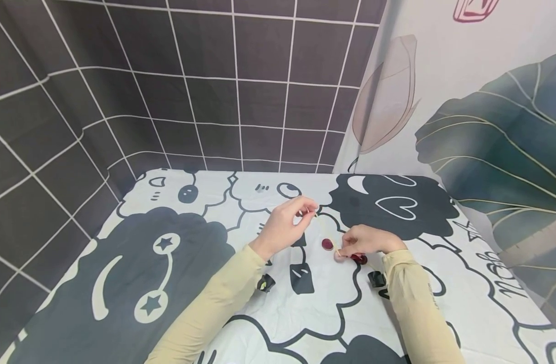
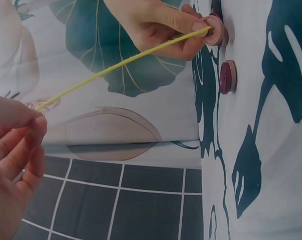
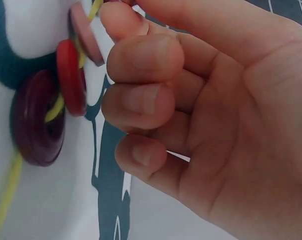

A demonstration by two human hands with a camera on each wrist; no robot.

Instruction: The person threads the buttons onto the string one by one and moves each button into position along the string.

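Note:
My left hand (image 1: 288,222) is raised over the cloth and pinches one end of a yellow cord (image 2: 123,63), which stretches taut across to my right hand (image 1: 366,240). There the cord meets a pink disc-shaped bead (image 2: 218,31), pinched at its edge by my right thumb and finger. The remaining right fingers are curled in. In the right wrist view a red disc-shaped bead (image 3: 70,75) and a dark maroon ring-shaped bead (image 3: 31,120) sit on the cord behind the pink one. A separate dark red disc-shaped bead (image 1: 327,244) lies on the cloth between my hands.
A small black object (image 1: 266,283) with a yellow-green patch lies near my left forearm. Another small black object (image 1: 376,279) is beside my right wrist. The patterned cloth (image 1: 191,303) covers the surface, with a dark grid curtain (image 1: 205,96) behind.

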